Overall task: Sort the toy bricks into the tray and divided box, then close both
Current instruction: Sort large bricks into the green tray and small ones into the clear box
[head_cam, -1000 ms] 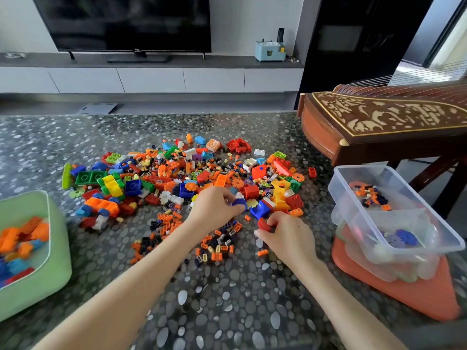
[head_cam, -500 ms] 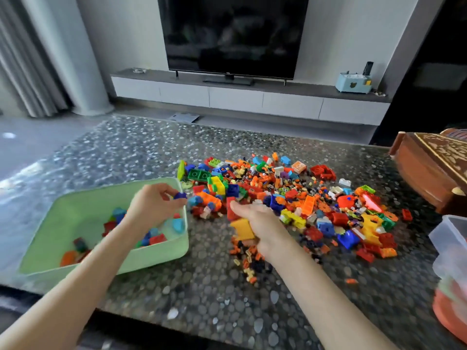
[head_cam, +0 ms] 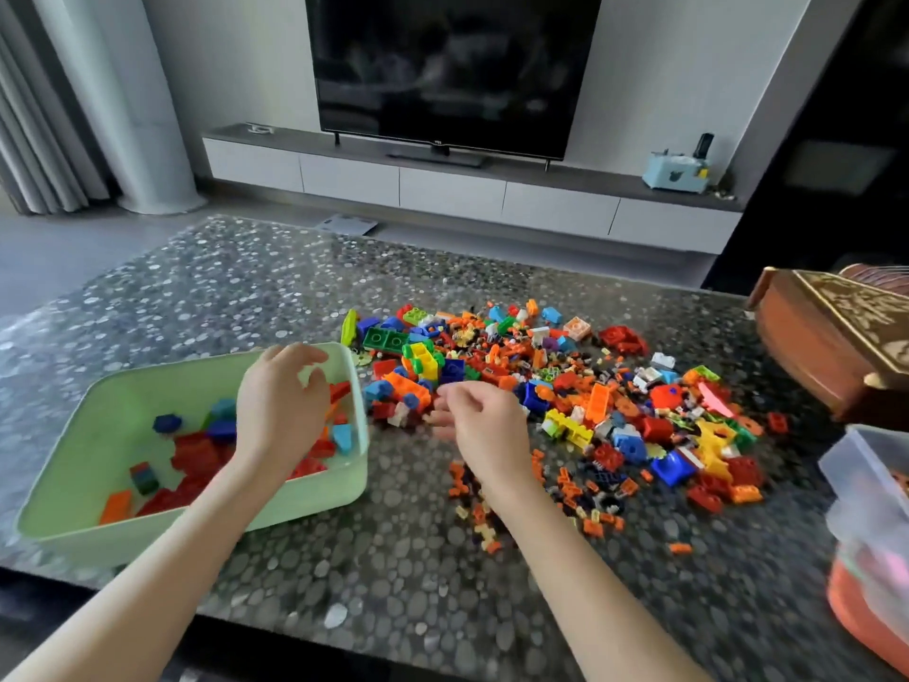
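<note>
A: What has changed since half a second ago?
B: The left hand (head_cam: 283, 411) hangs over the green tray (head_cam: 98, 539) now, grip loosened, empty.
A: The right hand (head_cam: 484, 425)?
B: At the near edge of the bricks (head_cam: 590, 401) piled on the counter (head_cam: 393, 583); fingers curled, blurred, grip unclear.

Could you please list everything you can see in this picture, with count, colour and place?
table: one, dark pebbled top
tray: one, pale green, left on the table
bricks in the tray: many, mostly red, blue, orange
brick pile: many, mixed colours, table centre
divided box: one, clear, right edge, on an orange base
wooden instrument: one, brown, far right
television: one, black, far wall
left hand: one, over the tray, fingers relaxed, empty
right hand: one, at the pile's near edge, fingers curled, blurred
</note>
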`<state>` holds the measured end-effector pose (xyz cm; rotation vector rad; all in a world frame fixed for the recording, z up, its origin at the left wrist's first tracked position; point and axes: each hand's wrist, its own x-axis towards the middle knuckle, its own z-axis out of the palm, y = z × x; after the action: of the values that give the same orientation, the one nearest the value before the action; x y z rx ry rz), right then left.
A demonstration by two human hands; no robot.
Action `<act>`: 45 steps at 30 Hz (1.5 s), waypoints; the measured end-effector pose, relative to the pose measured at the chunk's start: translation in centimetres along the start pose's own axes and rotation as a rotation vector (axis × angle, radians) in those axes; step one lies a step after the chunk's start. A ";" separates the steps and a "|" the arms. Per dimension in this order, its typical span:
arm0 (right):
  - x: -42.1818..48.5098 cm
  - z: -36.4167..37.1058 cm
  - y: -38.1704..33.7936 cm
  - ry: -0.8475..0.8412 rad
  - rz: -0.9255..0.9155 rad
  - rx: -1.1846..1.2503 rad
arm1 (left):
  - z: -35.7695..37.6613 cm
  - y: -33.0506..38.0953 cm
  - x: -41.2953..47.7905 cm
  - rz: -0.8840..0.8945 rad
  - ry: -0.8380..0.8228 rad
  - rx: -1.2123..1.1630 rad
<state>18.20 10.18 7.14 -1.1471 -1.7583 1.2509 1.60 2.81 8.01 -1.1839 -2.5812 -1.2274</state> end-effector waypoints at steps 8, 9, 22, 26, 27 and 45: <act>-0.9 -16.9 11.9 0.523 0.053 -0.959 | 8.2 6.8 -4.8 0.373 -0.259 -0.044; -0.8 -17.7 12.4 0.463 0.063 -1.011 | 9.2 7.5 -5.3 0.406 -0.296 -0.047; 1.3 -20.5 12.4 0.040 0.097 -1.160 | 18.3 15.9 -8.2 0.741 -0.598 0.345; 0.4 -22.7 11.7 0.253 0.138 -0.494 | 19.7 16.7 -8.1 0.717 -0.654 0.457; -0.2 -23.6 11.2 0.335 0.197 -0.155 | 19.9 16.7 -8.0 0.717 -0.655 0.456; -3.0 -22.6 14.3 0.211 0.078 -1.010 | 19.2 16.6 -7.6 0.804 -0.687 0.545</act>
<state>43.18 17.38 0.25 -1.8029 -2.2284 0.1739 22.94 17.65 2.91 -2.3743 -2.0612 0.0589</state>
